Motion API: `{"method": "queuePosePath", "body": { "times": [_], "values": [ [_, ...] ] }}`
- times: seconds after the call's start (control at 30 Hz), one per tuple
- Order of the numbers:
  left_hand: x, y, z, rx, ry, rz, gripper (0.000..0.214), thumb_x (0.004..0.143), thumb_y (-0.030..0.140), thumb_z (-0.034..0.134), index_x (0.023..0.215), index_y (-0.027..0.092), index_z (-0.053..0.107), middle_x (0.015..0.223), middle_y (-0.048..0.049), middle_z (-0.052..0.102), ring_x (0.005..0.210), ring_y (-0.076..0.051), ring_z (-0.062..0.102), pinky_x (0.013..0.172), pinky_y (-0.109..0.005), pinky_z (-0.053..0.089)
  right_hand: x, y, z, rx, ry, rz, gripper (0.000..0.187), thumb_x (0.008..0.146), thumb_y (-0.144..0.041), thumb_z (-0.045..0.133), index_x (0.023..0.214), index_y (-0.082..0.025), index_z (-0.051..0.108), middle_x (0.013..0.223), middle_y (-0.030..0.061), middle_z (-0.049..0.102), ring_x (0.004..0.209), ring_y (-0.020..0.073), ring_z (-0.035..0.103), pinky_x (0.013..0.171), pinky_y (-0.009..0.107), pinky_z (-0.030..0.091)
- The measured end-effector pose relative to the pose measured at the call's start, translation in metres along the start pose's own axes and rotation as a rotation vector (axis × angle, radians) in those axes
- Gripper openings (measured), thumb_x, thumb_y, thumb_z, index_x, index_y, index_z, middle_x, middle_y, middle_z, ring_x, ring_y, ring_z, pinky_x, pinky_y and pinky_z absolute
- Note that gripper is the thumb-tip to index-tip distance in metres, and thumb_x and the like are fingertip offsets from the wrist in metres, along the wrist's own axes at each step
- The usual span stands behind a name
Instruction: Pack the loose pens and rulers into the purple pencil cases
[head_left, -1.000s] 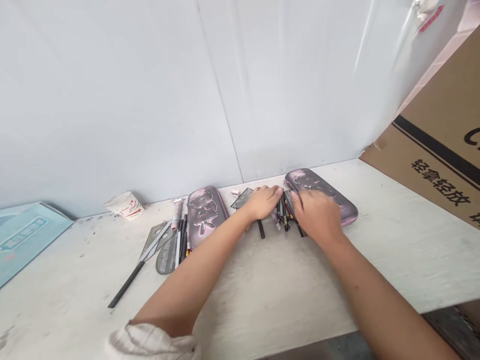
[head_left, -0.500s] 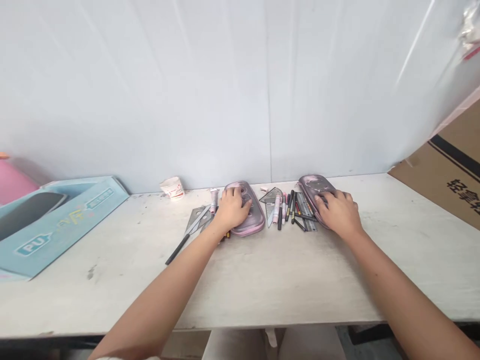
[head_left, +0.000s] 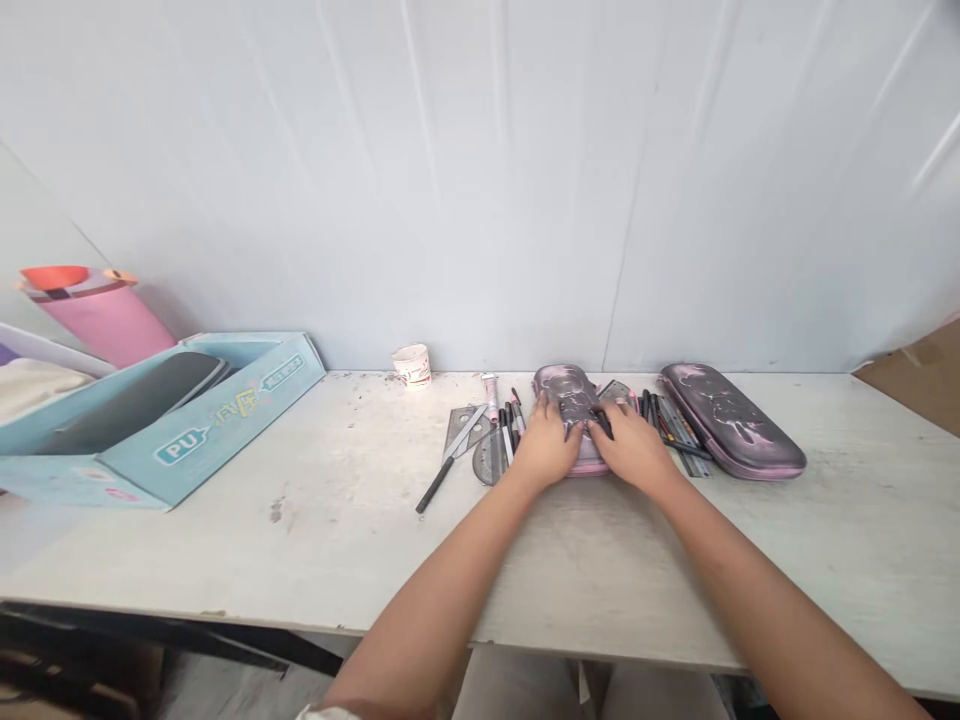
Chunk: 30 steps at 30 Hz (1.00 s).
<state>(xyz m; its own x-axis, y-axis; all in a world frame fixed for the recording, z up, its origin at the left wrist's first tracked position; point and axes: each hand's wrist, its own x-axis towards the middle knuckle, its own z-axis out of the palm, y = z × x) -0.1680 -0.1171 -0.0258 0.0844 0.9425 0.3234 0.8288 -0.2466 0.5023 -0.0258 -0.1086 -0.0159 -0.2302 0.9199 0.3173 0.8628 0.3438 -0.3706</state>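
Note:
Two dark purple-pink zip pencil cases lie on the table. My left hand (head_left: 551,440) is on the left side of the nearer-to-middle pencil case (head_left: 566,388), its fingers over the top. My right hand (head_left: 628,440) grips the same case from its right side, thumbs close together. The other pencil case (head_left: 739,425) lies shut to the right, untouched. Black pens (head_left: 654,412) and a ruler (head_left: 694,462) lie between the two cases, partly hidden by my right hand. Left of my left hand are a protractor (head_left: 489,458), a black-handled knife-like tool (head_left: 435,484) and a pink-and-white tube (head_left: 491,396).
A crumpled paper cup (head_left: 412,366) stands by the wall. On the left is a light blue box (head_left: 225,425) holding a grey object, with a pink cylinder (head_left: 112,320) behind it. A cardboard box (head_left: 919,375) is at the far right.
My right hand has left the right pencil case and moved left onto the other one. My left hand stays on that case. The view has swung to the left.

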Motion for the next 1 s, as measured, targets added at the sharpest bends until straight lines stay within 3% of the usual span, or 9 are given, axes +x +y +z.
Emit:
{"method": "queuePosePath", "body": {
  "times": [0.2, 0.37, 0.5, 0.63, 0.7, 0.77, 0.87, 1.0],
  "values": [
    [0.013, 0.024, 0.027, -0.133, -0.068, 0.087, 0.061, 0.084, 0.035, 0.038, 0.129, -0.004, 0.033, 0.141, -0.0276, 0.027, 0.137, -0.031, 0.012, 0.112, -0.044, 0.015, -0.013, 0.018, -0.009, -0.16, 0.084, 0.122, 0.038, 0.087, -0.035, 0.035, 0.114, -0.014, 0.052, 0.108, 0.0192, 0.058, 0.092, 0.0284, 0.06, 0.076, 0.038, 0.042],
    [0.018, 0.036, 0.041, -0.372, 0.027, -0.058, 0.073, 0.075, 0.031, 0.054, 0.134, 0.0, 0.024, 0.144, -0.0263, 0.022, 0.137, -0.031, 0.012, 0.112, -0.043, 0.016, -0.017, 0.032, -0.009, -0.099, 0.144, 0.139, 0.038, 0.088, -0.033, 0.032, 0.113, -0.011, 0.051, 0.102, 0.0183, 0.061, 0.093, 0.0282, 0.059, 0.077, 0.039, 0.042],
    [0.02, 0.039, 0.02, -0.728, 0.13, -0.15, 0.081, 0.07, 0.029, 0.063, 0.136, 0.011, 0.018, 0.137, -0.0189, 0.039, 0.125, -0.024, 0.041, 0.105, -0.037, 0.033, -0.018, 0.032, -0.009, 0.069, 0.343, 0.024, 0.038, 0.087, -0.036, 0.035, 0.115, -0.014, 0.048, 0.111, 0.0157, 0.056, 0.105, 0.0272, 0.052, 0.086, 0.041, 0.041],
    [0.015, 0.042, -0.016, -0.981, 0.217, -0.146, 0.059, 0.083, 0.043, 0.048, 0.131, 0.016, 0.026, 0.127, -0.013, 0.051, 0.11, -0.019, 0.055, 0.091, -0.034, 0.045, -0.019, 0.015, -0.01, 0.226, 0.51, -0.211, 0.036, 0.087, -0.034, 0.039, 0.117, -0.017, 0.045, 0.12, 0.0147, 0.047, 0.115, 0.0245, 0.044, 0.094, 0.042, 0.038],
    [0.008, 0.041, -0.033, -0.846, 0.255, -0.099, 0.048, 0.085, 0.045, 0.044, 0.124, 0.017, 0.037, 0.117, -0.0101, 0.058, 0.102, -0.019, 0.058, 0.086, -0.034, 0.046, -0.019, 0.007, -0.009, 0.261, 0.491, -0.294, 0.032, 0.087, -0.031, 0.039, 0.116, -0.019, 0.046, 0.12, 0.0135, 0.046, 0.115, 0.0236, 0.044, 0.095, 0.042, 0.038],
    [0.0, 0.037, -0.045, -0.534, 0.399, -0.077, 0.047, 0.082, 0.043, 0.05, 0.121, 0.019, 0.042, 0.115, -0.0094, 0.058, 0.104, -0.021, 0.055, 0.087, -0.036, 0.044, -0.018, 0.002, -0.009, 0.272, 0.486, -0.308, 0.029, 0.087, -0.03, 0.04, 0.113, -0.02, 0.049, 0.118, 0.0125, 0.047, 0.114, 0.0237, 0.044, 0.095, 0.044, 0.037],
    [-0.009, 0.025, -0.054, -0.008, 0.58, -0.009, 0.047, 0.078, 0.032, 0.055, 0.123, 0.022, 0.047, 0.116, -0.0108, 0.054, 0.111, -0.027, 0.047, 0.093, -0.043, 0.037, -0.018, 0.003, -0.01, 0.293, 0.593, -0.249, 0.026, 0.086, -0.03, 0.042, 0.108, -0.019, 0.051, 0.115, 0.0125, 0.048, 0.112, 0.0244, 0.045, 0.097, 0.046, 0.034],
    [-0.01, 0.012, -0.051, 0.36, 0.596, 0.11, 0.046, 0.079, 0.017, 0.049, 0.125, 0.023, 0.049, 0.117, -0.0106, 0.056, 0.114, -0.029, 0.043, 0.098, -0.048, 0.027, -0.02, 0.009, -0.013, 0.321, 0.722, -0.178, 0.026, 0.084, -0.034, 0.045, 0.104, -0.018, 0.051, 0.114, 0.0131, 0.044, 0.112, 0.0245, 0.043, 0.095, 0.045, 0.036]
  ]
}}
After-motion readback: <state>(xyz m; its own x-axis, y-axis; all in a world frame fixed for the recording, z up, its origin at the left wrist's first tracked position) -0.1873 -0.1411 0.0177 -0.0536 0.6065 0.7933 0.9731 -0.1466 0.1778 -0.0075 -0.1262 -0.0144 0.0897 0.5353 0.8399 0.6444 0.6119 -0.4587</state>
